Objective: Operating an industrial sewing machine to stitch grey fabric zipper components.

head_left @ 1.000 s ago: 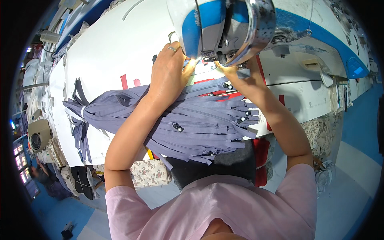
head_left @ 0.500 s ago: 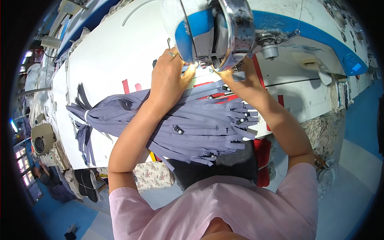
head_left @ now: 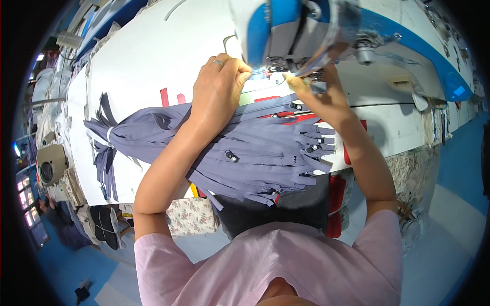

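Observation:
My left hand (head_left: 218,87), with a ring on one finger, is closed in a pinch just left of the sewing machine's needle area (head_left: 278,69). Whatever lies between its fingertips is too small to make out. On the other side, my right hand (head_left: 326,97) points its thumb at the needle plate. Its other fingers are partly hidden behind the blue and white sewing machine head (head_left: 286,35). A tied bundle of grey-purple zippers (head_left: 245,150) with black sliders lies below both hands, under my left forearm.
White machine table (head_left: 143,66) runs under everything. Red strips (head_left: 164,97) lie on it at left. Dark cloth (head_left: 275,217) and floral fabric (head_left: 191,217) sit below its near edge. A blue panel (head_left: 451,86) is at far right. Another person (head_left: 58,219) is at far left.
The whole view has shifted, so the machine head appears farther right and higher. My left thumb, stretched toward the needle before, is now drawn in against the fingers. The zipper bundle stays put.

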Action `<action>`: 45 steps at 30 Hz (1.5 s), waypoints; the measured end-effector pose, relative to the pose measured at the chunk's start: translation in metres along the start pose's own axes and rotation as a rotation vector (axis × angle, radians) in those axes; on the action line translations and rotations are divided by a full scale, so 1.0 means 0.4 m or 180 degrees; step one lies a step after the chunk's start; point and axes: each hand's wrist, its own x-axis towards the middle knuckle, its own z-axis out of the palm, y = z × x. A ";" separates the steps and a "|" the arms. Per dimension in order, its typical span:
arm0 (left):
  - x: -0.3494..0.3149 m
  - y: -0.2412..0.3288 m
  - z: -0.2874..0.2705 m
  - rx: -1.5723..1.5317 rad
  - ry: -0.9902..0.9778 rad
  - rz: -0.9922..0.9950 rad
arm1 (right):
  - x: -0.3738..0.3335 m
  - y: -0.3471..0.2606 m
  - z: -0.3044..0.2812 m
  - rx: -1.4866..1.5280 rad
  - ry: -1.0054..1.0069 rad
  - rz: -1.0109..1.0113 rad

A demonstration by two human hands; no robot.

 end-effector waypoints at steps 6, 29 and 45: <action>-0.005 -0.020 -0.002 0.0111 0.0211 0.0227 | -0.001 -0.070 -0.074 -0.0203 -0.1204 0.0737; -0.018 0.101 -0.013 -0.0726 -0.0332 0.0543 | 0.018 -0.114 -0.070 0.1134 -0.1260 0.1344; -0.021 0.116 -0.013 0.0222 0.0196 0.1457 | 0.028 -0.120 -0.086 0.2024 -0.1370 0.2220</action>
